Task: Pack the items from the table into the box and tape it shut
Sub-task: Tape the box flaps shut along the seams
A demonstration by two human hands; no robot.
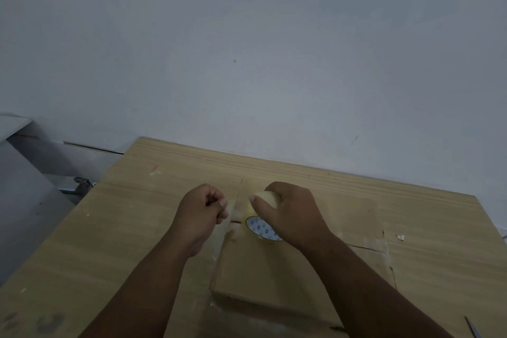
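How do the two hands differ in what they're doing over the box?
The right hand wraps round a roll of tape, while the left hand holds no roll and pinches what looks like a pale strip of tape pulled from it. The right hand is above the box; the left hand sits just past the box's left edge, above the table. Both have curled fingers and face each other.

Box [252,277]: on the tabletop [123,228].
Tape [260,228]: above the box's far end, right hand [290,214] on it, left hand [203,211] just left.
Wall [247,63]: behind the tabletop.
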